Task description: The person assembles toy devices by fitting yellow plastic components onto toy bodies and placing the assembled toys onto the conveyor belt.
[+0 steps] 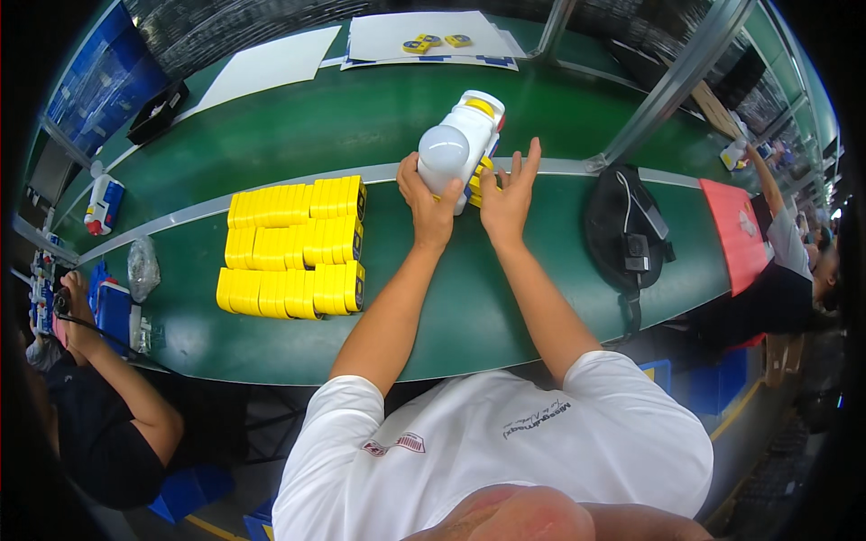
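A white plastic toy [467, 135] with a pale dome, yellow parts and a bit of red is held above the green workbench in front of me. My left hand [428, 203] is closed around its lower left side, just below the dome. At the toy's right side, my right hand [508, 200] has its fingers stretched out and apart. Its thumb is close to the yellow part [478, 183] on the toy's side; whether it touches cannot be made out. To the left of my arms, yellow round-edged pieces [293, 248] stand packed in three rows on the bench.
Loose yellow pieces [437, 41] lie on white sheets [379, 36] at the back. A black pouch with a cable [622, 225] and a red sheet [729, 230] are at right. Another toy [105, 204] stands at left. A metal rail crosses the bench; co-workers sit at both sides.
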`<action>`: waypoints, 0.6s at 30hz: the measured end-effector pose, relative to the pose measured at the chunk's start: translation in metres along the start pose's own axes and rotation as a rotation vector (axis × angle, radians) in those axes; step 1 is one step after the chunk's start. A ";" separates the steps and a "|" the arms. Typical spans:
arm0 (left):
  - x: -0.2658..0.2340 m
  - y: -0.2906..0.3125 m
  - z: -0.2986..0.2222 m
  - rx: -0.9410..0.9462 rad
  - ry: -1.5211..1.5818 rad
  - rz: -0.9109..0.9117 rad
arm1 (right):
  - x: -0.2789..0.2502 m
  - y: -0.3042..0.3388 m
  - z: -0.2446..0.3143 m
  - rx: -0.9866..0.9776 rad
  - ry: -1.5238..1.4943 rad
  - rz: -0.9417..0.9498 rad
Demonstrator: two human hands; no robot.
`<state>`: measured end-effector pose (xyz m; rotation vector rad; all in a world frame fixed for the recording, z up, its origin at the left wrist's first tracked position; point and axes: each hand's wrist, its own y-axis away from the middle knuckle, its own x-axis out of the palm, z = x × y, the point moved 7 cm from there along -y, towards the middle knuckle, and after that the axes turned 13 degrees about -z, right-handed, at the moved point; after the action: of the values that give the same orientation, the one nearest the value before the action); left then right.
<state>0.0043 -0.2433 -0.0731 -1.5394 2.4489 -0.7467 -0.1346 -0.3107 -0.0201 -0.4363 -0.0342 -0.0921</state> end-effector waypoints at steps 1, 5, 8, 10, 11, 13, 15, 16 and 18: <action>-0.001 0.000 0.000 -0.004 0.021 -0.012 | 0.000 0.001 -0.005 -0.002 0.005 -0.002; -0.003 -0.001 0.003 -0.043 0.078 -0.006 | 0.008 0.005 -0.020 -0.004 0.027 0.028; -0.003 -0.001 0.000 -0.002 0.083 -0.001 | 0.015 0.004 -0.018 0.189 -0.210 -0.030; 0.005 0.002 -0.006 -0.002 0.083 0.001 | 0.037 -0.003 -0.022 0.233 -0.448 0.030; 0.008 0.001 -0.008 0.003 0.079 0.001 | 0.040 -0.005 -0.017 0.156 -0.503 0.051; 0.005 -0.002 0.001 -0.037 0.145 -0.002 | 0.040 -0.006 -0.011 0.127 -0.569 0.149; 0.002 -0.004 0.003 -0.026 0.136 0.000 | 0.035 -0.014 -0.020 0.270 -0.697 0.174; 0.001 -0.005 -0.001 0.027 0.053 -0.014 | 0.033 -0.015 -0.034 0.384 -0.790 0.171; -0.003 -0.003 -0.017 0.202 -0.185 -0.120 | 0.016 -0.018 -0.065 0.395 -0.770 0.135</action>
<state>0.0011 -0.2363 -0.0575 -1.6092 2.0968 -0.8042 -0.1191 -0.3562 -0.0709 -0.0571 -0.7676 0.2188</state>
